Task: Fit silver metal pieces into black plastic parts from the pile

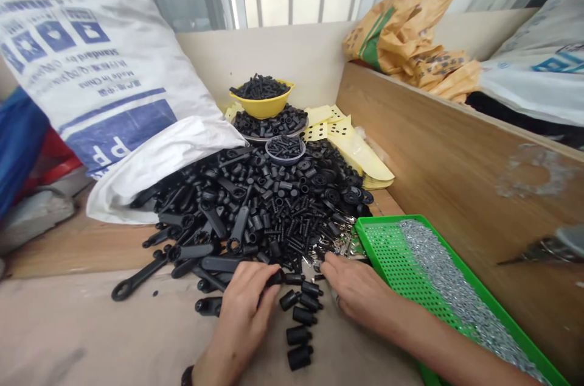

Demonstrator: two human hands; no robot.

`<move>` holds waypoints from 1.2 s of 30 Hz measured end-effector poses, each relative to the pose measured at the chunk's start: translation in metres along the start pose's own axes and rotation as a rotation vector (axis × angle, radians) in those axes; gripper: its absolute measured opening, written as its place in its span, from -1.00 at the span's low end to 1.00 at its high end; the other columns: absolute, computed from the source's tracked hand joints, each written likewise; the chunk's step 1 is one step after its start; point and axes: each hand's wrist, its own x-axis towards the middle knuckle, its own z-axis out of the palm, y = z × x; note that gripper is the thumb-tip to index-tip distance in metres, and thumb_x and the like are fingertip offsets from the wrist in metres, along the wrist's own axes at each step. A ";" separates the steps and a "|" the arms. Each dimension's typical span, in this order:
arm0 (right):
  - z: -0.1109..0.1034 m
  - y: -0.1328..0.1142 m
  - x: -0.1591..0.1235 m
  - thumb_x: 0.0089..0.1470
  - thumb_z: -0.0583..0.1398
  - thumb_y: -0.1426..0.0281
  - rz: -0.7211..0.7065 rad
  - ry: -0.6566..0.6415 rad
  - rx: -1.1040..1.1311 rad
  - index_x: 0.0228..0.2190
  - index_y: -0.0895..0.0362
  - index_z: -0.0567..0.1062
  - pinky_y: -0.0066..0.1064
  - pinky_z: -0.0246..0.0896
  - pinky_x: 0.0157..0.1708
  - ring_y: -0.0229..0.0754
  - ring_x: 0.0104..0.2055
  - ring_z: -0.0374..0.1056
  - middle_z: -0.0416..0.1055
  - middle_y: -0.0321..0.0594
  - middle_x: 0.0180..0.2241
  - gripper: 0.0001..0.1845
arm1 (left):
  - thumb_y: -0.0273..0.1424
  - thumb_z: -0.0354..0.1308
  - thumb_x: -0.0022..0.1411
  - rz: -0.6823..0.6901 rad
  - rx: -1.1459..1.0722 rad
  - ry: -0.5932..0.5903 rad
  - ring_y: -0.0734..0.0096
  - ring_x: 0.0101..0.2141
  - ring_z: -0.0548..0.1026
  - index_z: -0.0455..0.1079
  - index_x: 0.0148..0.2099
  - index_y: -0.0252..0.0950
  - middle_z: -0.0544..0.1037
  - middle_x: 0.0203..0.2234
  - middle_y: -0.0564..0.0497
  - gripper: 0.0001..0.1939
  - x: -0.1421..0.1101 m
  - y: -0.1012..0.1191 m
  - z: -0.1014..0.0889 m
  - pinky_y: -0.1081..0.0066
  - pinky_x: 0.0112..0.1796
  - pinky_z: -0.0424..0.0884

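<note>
A big heap of black plastic parts lies on the table: long handles with ring ends, short cylinders and round caps. My left hand is curled with its fingers pinched on a short black cylinder at the heap's near edge. My right hand rests palm down beside it, fingers reaching into small shiny metal pieces at the corner of the green tray. A row of black cylinders lies between my hands.
A green perforated tray on the right carries a strip of small silvery parts. A white woven sack spills the black parts. At the back stand a yellow bowl, a small round dish and yellow sheets. A wooden wall bounds the right.
</note>
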 end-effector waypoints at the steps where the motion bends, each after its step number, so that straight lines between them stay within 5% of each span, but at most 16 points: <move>1: -0.004 0.001 -0.001 -0.27 0.01 0.71 0.001 0.022 0.037 -0.37 0.15 0.32 -0.35 0.16 -0.35 -0.07 -0.27 0.32 0.34 -0.10 -0.28 -0.64 | -0.53 0.04 0.25 -0.052 -0.053 -0.014 0.23 -0.24 0.41 0.37 -0.08 -0.32 0.52 -0.27 -0.09 -0.80 0.001 0.005 0.000 0.32 -0.21 0.36; 6: -0.027 -0.004 -0.019 -0.36 -0.04 0.70 -0.048 0.211 0.484 -0.35 0.11 0.29 -0.39 0.18 -0.30 -0.17 -0.28 0.28 0.31 -0.24 -0.34 -0.54 | -0.53 0.13 0.19 -0.182 -0.301 -0.151 0.28 -0.31 0.40 0.44 -0.18 -0.27 0.52 -0.36 -0.02 -0.85 0.011 0.032 0.007 0.38 -0.29 0.33; 10: -0.033 -0.014 -0.027 -0.31 -0.06 0.71 -0.113 0.320 0.698 -0.07 0.07 0.27 -0.36 0.19 -0.16 -0.17 -0.12 0.29 0.36 -0.22 -0.16 -0.30 | -0.48 0.12 0.21 -0.167 -0.460 -0.169 0.29 -0.30 0.39 0.45 -0.15 -0.25 0.52 -0.33 -0.02 -0.84 0.018 0.041 0.014 0.41 -0.30 0.30; 14: -0.032 -0.016 -0.026 -0.02 0.05 0.58 -0.047 0.477 1.016 -0.21 0.05 0.32 -0.47 0.24 -0.41 -0.24 -0.39 0.32 0.37 -0.32 -0.41 -0.69 | -0.42 0.12 0.22 -0.210 -0.563 -0.139 0.31 -0.34 0.39 0.47 -0.15 -0.23 0.52 -0.33 -0.01 -0.84 0.018 0.038 0.018 0.44 -0.36 0.28; 17: -0.031 -0.018 -0.024 0.04 0.09 0.53 -0.034 0.544 1.128 -0.28 0.05 0.35 -0.49 0.24 -0.43 -0.24 -0.40 0.35 0.39 -0.32 -0.43 -0.81 | -0.40 0.14 0.21 -0.230 -0.581 -0.126 0.32 -0.35 0.38 0.49 -0.16 -0.23 0.51 -0.35 -0.01 -0.84 0.017 0.039 0.018 0.44 -0.36 0.27; 28: -0.022 -0.023 -0.018 0.11 0.16 0.45 -0.131 0.707 1.077 -0.37 0.07 0.44 -0.45 0.26 -0.36 -0.20 -0.32 0.36 0.41 -0.25 -0.39 -0.94 | -0.34 0.19 0.14 -0.338 -0.767 -0.091 0.40 -0.45 0.34 0.53 -0.23 -0.26 0.46 -0.45 0.03 -0.83 0.018 0.040 0.026 0.47 -0.43 0.25; 33: -0.029 -0.004 -0.024 0.15 0.00 0.55 -0.087 0.409 0.800 -0.12 0.08 0.37 -0.39 0.26 -0.22 -0.18 -0.18 0.35 0.43 -0.19 -0.22 -0.69 | -0.31 0.19 0.10 -0.495 -0.889 -0.063 0.29 -0.33 0.42 0.51 -0.23 -0.29 0.50 -0.38 -0.02 -0.79 0.018 0.034 0.019 0.42 -0.31 0.32; 36: -0.021 0.009 -0.019 0.00 -0.02 0.68 -0.050 0.192 0.280 -0.20 0.15 0.39 -0.37 0.23 -0.30 -0.13 -0.25 0.36 0.41 -0.15 -0.28 -0.63 | -0.33 0.20 0.08 -0.530 -0.837 -0.010 0.29 -0.31 0.42 0.51 -0.22 -0.29 0.51 -0.36 -0.02 -0.78 0.020 0.028 0.013 0.42 -0.29 0.33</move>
